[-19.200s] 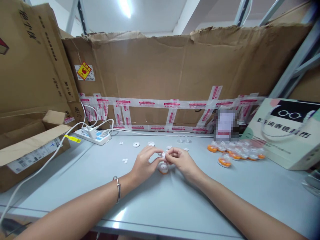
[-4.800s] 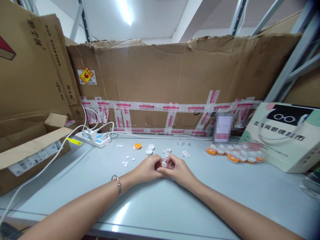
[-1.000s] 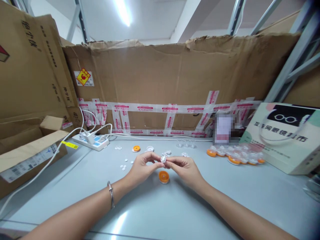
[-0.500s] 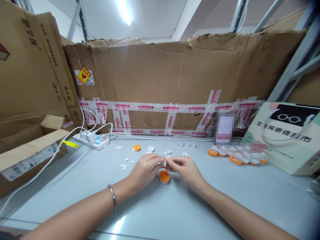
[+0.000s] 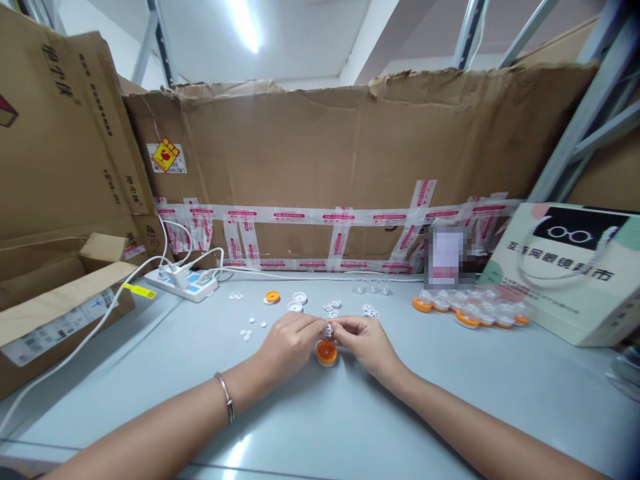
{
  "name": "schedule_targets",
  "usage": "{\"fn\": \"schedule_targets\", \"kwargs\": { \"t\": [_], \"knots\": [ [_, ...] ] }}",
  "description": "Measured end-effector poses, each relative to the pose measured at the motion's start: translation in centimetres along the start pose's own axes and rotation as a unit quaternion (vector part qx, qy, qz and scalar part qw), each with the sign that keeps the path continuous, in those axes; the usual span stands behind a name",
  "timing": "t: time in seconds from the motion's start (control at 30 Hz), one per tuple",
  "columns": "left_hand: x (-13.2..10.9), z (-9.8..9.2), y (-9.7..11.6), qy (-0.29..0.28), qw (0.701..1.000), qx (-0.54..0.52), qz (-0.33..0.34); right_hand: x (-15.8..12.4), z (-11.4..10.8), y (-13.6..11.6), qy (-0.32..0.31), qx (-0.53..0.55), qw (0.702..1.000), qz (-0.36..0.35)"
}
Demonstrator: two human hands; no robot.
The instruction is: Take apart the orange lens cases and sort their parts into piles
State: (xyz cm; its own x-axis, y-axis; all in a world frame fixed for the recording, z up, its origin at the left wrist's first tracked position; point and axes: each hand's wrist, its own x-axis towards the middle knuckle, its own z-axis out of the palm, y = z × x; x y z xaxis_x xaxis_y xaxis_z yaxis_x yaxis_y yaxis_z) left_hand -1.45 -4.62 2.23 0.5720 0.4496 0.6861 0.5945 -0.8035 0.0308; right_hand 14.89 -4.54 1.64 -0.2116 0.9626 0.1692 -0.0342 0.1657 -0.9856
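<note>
My left hand (image 5: 290, 345) and my right hand (image 5: 364, 341) meet over the middle of the grey table (image 5: 320, 413). Both pinch one small white round part (image 5: 329, 329) between their fingertips. Directly under it an orange round base (image 5: 326, 353) lies on the table, between the two hands. Several loose small white parts (image 5: 333, 308) are scattered just beyond the hands. Another orange disc (image 5: 272, 297) and a white ring (image 5: 300, 297) lie further back.
A row of clear-topped orange pieces (image 5: 467, 310) sits at the right, before a printed paper bag (image 5: 565, 270). A white power strip (image 5: 183, 280) with cables is at back left, an open carton (image 5: 55, 303) at far left. A taped cardboard wall (image 5: 350, 167) closes the back.
Both hands have come down a little with the small white part, from above the orange base to just over it. The orange base has stayed on the table.
</note>
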Motion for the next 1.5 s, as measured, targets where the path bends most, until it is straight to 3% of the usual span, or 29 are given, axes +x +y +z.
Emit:
{"fn": "schedule_targets", "kwargs": {
  "t": [0.17,0.37,0.53,0.63,0.8,0.93,1.13,1.3,1.5],
  "knots": [
    [0.3,0.0,0.0,0.022,0.991,-0.114,-0.063,0.6,-0.1,-0.4,0.028,0.056,0.995,0.076],
    [0.7,-0.4,0.2,0.041,0.958,-0.218,-0.185,1.0,-0.4,-0.5,0.033,0.061,0.991,0.116],
    [0.4,-0.1,-0.1,0.01,0.969,-0.202,-0.143,0.9,-0.4,-0.2,-0.006,0.073,0.991,0.11],
    [0.5,-0.2,0.0,0.02,0.966,-0.211,-0.151,0.9,-0.3,-0.1,-0.022,0.053,0.995,0.082],
    [0.7,-0.8,-0.4,0.088,0.939,-0.235,-0.233,2.1,-1.9,0.4,0.091,-0.032,0.995,0.016],
    [0.7,-0.5,-1.2,0.081,0.917,-0.271,-0.28,3.4,-4.0,1.2,0.152,-0.07,0.986,0.003],
    [0.6,0.3,-1.3,0.048,0.91,-0.295,-0.288,4.1,-4.0,2.2,0.12,-0.087,0.989,0.021],
    [0.6,0.0,-1.1,0.019,0.907,-0.302,-0.295,3.6,-3.1,1.5,0.107,-0.072,0.991,0.022],
    [0.4,0.2,-1.0,-0.011,0.88,-0.381,-0.283,1.7,-0.9,-0.2,-0.029,-0.016,0.999,0.014]
  ]
}}
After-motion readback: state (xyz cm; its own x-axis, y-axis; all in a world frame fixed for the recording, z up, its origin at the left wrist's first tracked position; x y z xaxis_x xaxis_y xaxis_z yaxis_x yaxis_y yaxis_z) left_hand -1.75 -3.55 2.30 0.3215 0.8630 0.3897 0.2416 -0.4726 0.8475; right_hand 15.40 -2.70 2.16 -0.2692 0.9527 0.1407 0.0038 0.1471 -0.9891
